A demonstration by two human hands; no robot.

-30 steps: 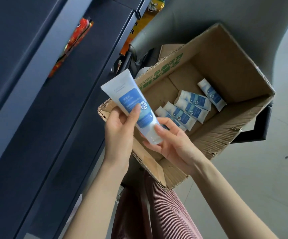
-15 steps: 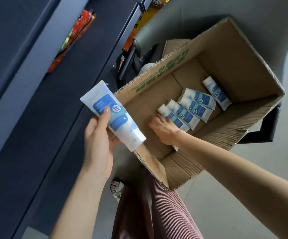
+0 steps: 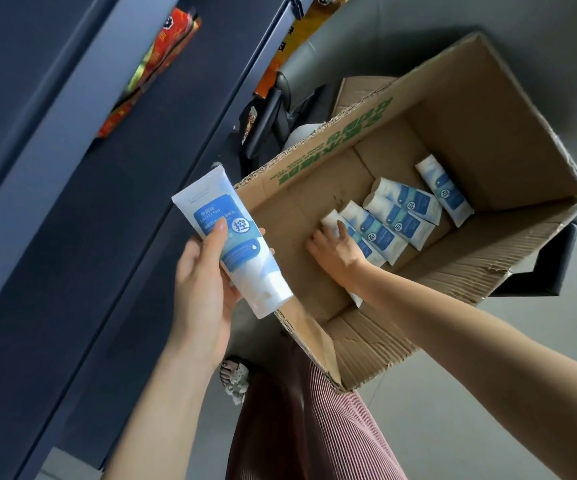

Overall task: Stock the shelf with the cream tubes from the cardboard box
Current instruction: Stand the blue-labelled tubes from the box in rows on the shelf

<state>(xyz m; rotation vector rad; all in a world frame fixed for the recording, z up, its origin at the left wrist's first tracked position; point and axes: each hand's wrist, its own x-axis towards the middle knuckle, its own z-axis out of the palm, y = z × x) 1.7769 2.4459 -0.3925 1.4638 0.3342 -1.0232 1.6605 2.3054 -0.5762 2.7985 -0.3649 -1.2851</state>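
Left hand (image 3: 204, 289) closed around one cream tube (image 3: 233, 244) — thumb across the blue label, fingers behind, crimped end up and away, white cap end low and toward the body. Tube held in the air just outside the near-left corner of the cardboard box (image 3: 488, 140), between box and shelf (image 3: 72, 202).

Right hand (image 3: 335, 249) down inside the box, palm down, fingers curled on the nearest tube in the box (image 3: 335, 221); whether it is gripped or only touched, cannot tell from this angle. Forearm crosses the torn near wall of the box.

Remaining tubes (image 3: 401, 209) lie flat on the box floor — a tight row of about four side by side, touching, plus one more (image 3: 444, 194) a little apart toward the far-right corner. All white with blue labels.

Box open-topped, green print on its left flap. Shelf is dark, runs along the left; red and yellow snack packets (image 3: 152, 67) hang or sit on it higher up. Grey floor (image 3: 488, 393) below, pink ribbed trousers (image 3: 308, 427) at bottom centre.
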